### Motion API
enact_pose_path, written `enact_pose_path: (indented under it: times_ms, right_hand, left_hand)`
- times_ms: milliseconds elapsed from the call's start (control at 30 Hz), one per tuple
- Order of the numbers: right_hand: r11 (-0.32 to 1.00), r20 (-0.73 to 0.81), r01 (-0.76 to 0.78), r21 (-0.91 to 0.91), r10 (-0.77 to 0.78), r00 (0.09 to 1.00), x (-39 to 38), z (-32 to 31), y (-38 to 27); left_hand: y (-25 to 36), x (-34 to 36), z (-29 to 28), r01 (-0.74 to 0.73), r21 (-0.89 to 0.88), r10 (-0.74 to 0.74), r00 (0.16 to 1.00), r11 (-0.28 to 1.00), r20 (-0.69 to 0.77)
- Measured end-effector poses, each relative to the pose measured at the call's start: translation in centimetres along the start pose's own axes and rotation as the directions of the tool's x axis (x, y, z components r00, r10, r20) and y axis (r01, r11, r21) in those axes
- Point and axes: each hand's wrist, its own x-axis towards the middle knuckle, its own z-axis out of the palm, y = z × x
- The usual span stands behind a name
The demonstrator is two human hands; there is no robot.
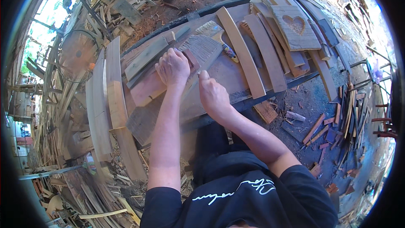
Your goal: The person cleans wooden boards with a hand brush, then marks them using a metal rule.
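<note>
My left hand [173, 66] is closed in a grip over the boards on the workbench. A small reddish-brown wooden block [191, 59] sticks out on its right side, and the fingers are pressed against it. Close to the right of it, my right hand [214, 94] is curled with the thumb on top. Something small and pale shows at the thumb tip, too little of it to name. Beyond both hands lies a grey, rough-grained board [201, 50]. A paintbrush [229, 52] with a colourful handle rests beside that board.
Long planks [242, 52] lie across the bench [230, 81]. A board with a carved heart [295, 27] tops a stack at the right. More planks [116, 93] jut over the left end. Wood offcuts [331, 131] litter the floor, and a round fan [78, 55] stands at left.
</note>
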Motion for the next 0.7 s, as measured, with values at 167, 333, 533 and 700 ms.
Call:
enact_pose_path:
  times_ms: [167,333,533,700]
  right_hand:
    - [0.998,-0.073,0.048,0.051,-0.045,0.996,0.8,-0.2,1.7]
    - [0.991,-0.116,0.08,0.104,-0.068,0.991,-8.2,0.4,7.4]
    - [0.998,0.147,-0.062,0.026,0.058,0.987,-17.8,-3.0,14.2]
    - [0.989,0.133,-0.125,0.081,0.114,0.985,-19.6,-4.4,15.7]
  left_hand:
    - [0.9,-0.1,0.4,0.092,0.021,-0.09,0.992,0.996,-0.086]
    - [0.9,0.4,0.3,0.127,0.009,-0.126,0.991,0.992,-0.041]
    - [0.6,0.2,0.0,0.138,-0.023,-0.139,0.99,0.99,-0.015]
    - [-1.4,-0.7,-0.8,-0.022,-0.087,0.03,0.996,0.996,0.081]
